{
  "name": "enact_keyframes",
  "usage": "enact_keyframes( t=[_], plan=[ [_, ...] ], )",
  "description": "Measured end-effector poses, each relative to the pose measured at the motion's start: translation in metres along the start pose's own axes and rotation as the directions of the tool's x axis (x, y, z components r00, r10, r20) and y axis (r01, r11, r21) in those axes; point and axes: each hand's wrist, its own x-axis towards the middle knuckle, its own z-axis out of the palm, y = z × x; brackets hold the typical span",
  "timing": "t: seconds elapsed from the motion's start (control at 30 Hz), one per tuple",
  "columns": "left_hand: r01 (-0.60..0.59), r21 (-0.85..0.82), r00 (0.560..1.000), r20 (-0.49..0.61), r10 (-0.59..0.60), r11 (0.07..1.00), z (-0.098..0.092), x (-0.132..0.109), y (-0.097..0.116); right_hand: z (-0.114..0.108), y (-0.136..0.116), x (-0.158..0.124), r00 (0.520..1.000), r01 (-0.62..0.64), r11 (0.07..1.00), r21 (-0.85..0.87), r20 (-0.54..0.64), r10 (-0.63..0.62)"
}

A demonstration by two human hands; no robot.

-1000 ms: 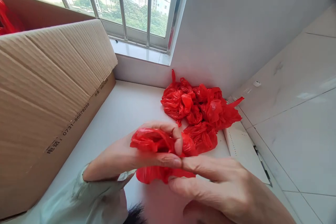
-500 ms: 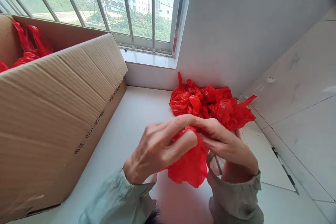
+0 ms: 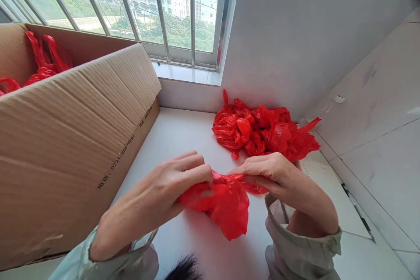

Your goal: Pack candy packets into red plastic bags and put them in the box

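Note:
Stretched between my two hands is a red plastic bag (image 3: 229, 210), thin and crumpled, its lower part hanging over the white table. My left hand (image 3: 177, 179) is closed on the bag's left side, its fingertips partly hidden in the plastic. On the other side my right hand (image 3: 275, 175) pinches the gathered upper part between thumb and fingers, and a loop of red plastic sticks out below it. Just beyond my hands lies a heap of crumpled red plastic bags (image 3: 259, 129) against the wall.
At the left stands a large open cardboard box (image 3: 82, 118) with more red bags (image 3: 49, 68) inside. A flat white panel (image 3: 334, 197) lies at the right by the tiled wall. A barred window (image 3: 177, 17) is behind the white table (image 3: 177, 131).
My hands have moved apart from each other, the left one to the left and the right one slightly right and down. The red bag is now pulled out sideways between them.

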Motion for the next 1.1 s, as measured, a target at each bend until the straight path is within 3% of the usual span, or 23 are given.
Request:
enact_keyframes(
  t=[0.13, 0.3, 0.4, 0.57, 0.7, 0.83, 0.97, 1.1],
  plan=[
    [-0.006, -0.031, 0.984, 0.176, 0.011, 1.0, -0.005, -0.024, -0.002, -0.005, 0.016, -0.012, 0.985, -0.14, 0.988, 0.065, 0.109, 0.133],
    [0.196, 0.016, 0.903, 0.388, -0.187, 0.98, -0.008, -0.046, -0.01, -0.018, 0.045, -0.022, 0.921, -0.379, 0.913, 0.153, 0.162, 0.355],
    [0.282, 0.048, 0.858, 0.434, -0.274, 0.958, -0.005, -0.045, -0.017, -0.015, 0.057, -0.015, 0.888, -0.447, 0.883, 0.147, 0.193, 0.417],
    [0.352, 0.116, 0.811, 0.458, -0.364, 0.929, -0.001, -0.038, -0.02, -0.007, 0.058, -0.01, 0.827, -0.542, 0.84, -0.03, 0.155, 0.54],
    [0.384, 0.104, 0.796, 0.466, -0.386, 0.918, 0.002, -0.037, -0.013, -0.006, 0.04, -0.024, 0.863, -0.492, 0.86, -0.135, 0.054, 0.502],
    [0.377, 0.086, 0.8, 0.471, -0.371, 0.922, 0.008, -0.036, -0.008, 0.008, 0.028, -0.023, 0.904, -0.396, 0.89, -0.225, 0.074, 0.421],
    [0.393, 0.124, 0.782, 0.477, -0.402, 0.911, 0.009, -0.033, -0.007, 0.028, 0.04, -0.005, 0.901, -0.349, 0.887, -0.304, 0.151, 0.406],
    [0.428, 0.111, 0.786, 0.444, -0.43, 0.897, 0.009, -0.035, -0.013, 0.028, 0.058, 0.002, 0.904, -0.331, 0.926, -0.183, 0.22, 0.366]
  ],
)
